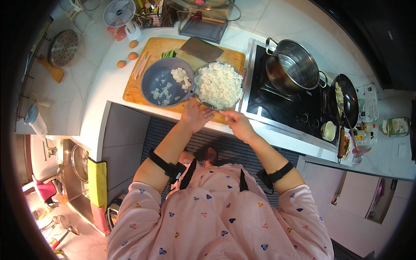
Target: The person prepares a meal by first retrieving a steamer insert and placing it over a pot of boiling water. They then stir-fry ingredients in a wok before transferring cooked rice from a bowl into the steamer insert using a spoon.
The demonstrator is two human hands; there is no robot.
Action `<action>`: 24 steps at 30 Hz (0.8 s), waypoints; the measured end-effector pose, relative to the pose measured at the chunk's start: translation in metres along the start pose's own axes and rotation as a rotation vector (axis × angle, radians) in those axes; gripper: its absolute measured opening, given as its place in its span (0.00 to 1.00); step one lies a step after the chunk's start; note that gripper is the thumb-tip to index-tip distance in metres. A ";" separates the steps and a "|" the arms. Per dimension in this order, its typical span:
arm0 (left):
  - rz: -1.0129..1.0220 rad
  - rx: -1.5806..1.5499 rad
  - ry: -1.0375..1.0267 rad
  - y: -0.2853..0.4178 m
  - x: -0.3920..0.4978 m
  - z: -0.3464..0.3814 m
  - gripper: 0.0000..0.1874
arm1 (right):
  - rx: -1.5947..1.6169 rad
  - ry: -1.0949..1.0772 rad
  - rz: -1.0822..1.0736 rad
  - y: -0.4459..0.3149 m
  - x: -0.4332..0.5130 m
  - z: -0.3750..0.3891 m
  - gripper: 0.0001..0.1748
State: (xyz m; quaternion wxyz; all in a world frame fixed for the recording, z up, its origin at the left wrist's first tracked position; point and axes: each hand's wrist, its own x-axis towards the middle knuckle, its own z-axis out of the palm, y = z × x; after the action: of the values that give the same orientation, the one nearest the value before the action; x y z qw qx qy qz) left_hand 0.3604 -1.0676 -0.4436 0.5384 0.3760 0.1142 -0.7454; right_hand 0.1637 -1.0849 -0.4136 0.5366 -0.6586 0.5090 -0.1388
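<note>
A round dish heaped with cooked white rice [219, 85] rests on the wooden cutting board [130, 92]. Beside it on the left is a grey-blue bowl [151, 78] with several clumps of rice inside. My left hand [196, 116] is palm up with fingers apart at the near edge of the rice dish, below the bowl's handle. My right hand [239, 125] is at the dish's near right edge, index finger extended and the others curled; whether it touches the dish is unclear. Behind them on the board lie a cleaver's broad blade [201, 49], cut green vegetable sticks [168, 54] and pale pinkish strips [141, 66].
Several brown eggs [133, 56] lie left of the board, near a white fan [119, 13]. On the right, a steel pot [292, 65] stands on the black cooktop [276, 110]. Farther right are a wok [352, 100] with food and a small bowl [328, 131].
</note>
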 end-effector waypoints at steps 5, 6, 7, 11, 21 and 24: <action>0.015 0.005 -0.011 -0.001 -0.002 0.002 0.36 | -0.019 0.062 -0.118 0.004 0.007 -0.001 0.15; 0.008 0.009 -0.014 0.000 -0.002 0.002 0.37 | -0.030 0.117 -0.193 0.005 0.008 0.001 0.15; 0.001 0.012 -0.016 0.000 -0.002 0.002 0.37 | -0.032 0.121 -0.205 0.005 0.009 0.001 0.15; -0.002 0.011 -0.017 0.000 -0.005 0.003 0.38 | -0.015 0.094 -0.151 0.009 0.010 -0.003 0.14; 0.012 0.016 -0.033 -0.001 -0.002 0.004 0.38 | 0.034 0.215 -0.019 0.018 0.010 -0.024 0.14; 0.007 0.018 -0.021 0.000 -0.002 0.005 0.38 | 0.134 0.234 -0.013 0.017 0.011 -0.026 0.14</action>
State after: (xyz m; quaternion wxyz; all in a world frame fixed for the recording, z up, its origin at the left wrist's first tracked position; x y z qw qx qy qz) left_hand 0.3587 -1.0691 -0.4385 0.5390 0.3733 0.1006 -0.7484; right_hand 0.1405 -1.1073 -0.4219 0.5152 -0.6041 0.5533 -0.2520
